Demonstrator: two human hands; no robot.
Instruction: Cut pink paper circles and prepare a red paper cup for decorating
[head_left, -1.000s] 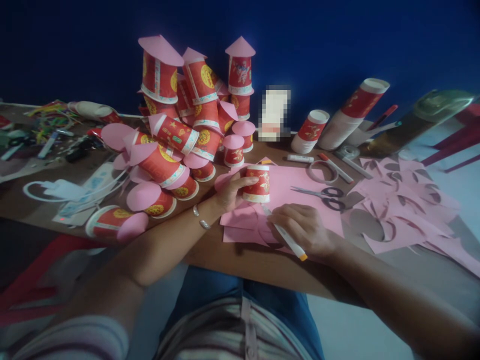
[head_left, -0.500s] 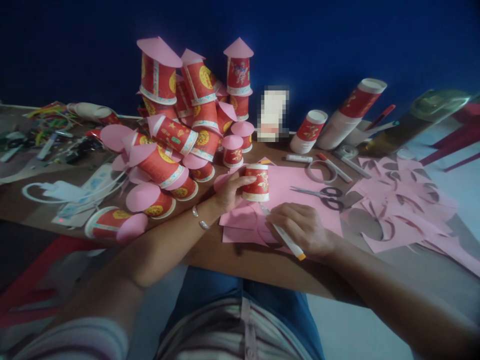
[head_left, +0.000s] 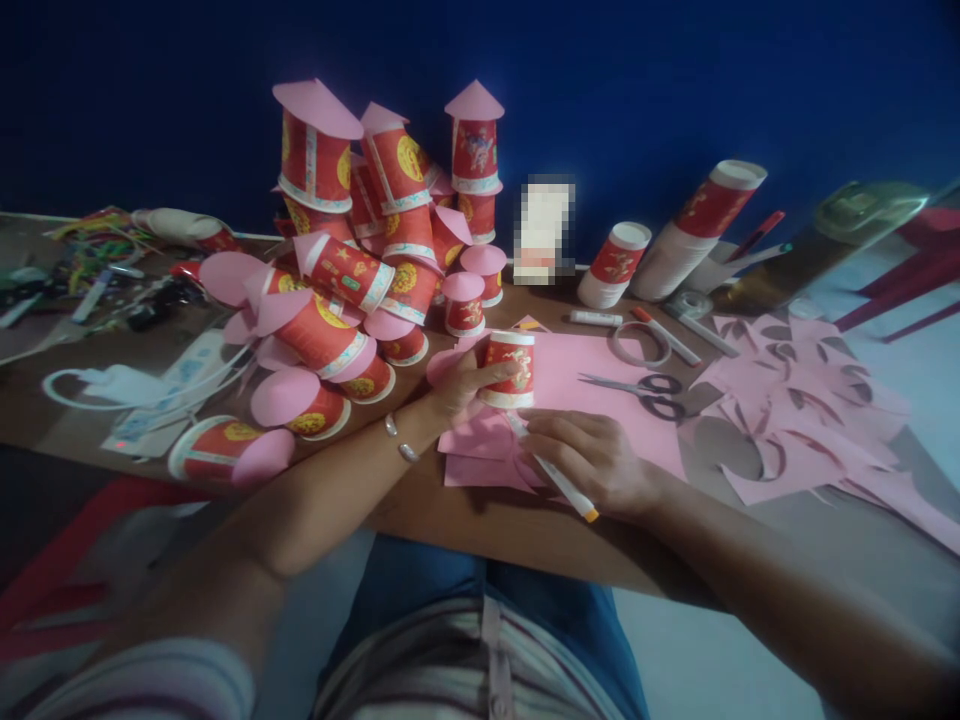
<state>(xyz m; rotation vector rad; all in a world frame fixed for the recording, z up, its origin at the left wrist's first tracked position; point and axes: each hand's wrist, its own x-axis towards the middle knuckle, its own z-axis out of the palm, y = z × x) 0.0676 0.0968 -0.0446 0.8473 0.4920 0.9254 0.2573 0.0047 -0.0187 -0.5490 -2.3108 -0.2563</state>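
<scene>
Near the middle of the table, my left hand point(head_left: 459, 386) is closed around a red and white paper cup point(head_left: 517, 362), with the thumb across its front. The cup is upside down over pink paper sheets point(head_left: 577, 365). Just right of it, my right hand point(head_left: 589, 460) grips a white marker point(head_left: 564, 484) with an orange end pointing toward me. The marker's other end lies close to the cup's lower rim; whether they touch I cannot tell. Black-handled scissors point(head_left: 637, 387) rest on the pink sheets behind my right hand.
Several red cups with pink cone tops point(head_left: 315, 325) are piled at the left. A power strip point(head_left: 165, 395) lies beside them. Stacked cups point(head_left: 694, 235), a tape roll point(head_left: 640, 343) and markers stand or lie at the back right. Pink paper scraps point(head_left: 810, 400) cover the right side.
The cup has shifted slightly left and down, and my left thumb reaches farther across it. My right hand and the marker have moved a little left.
</scene>
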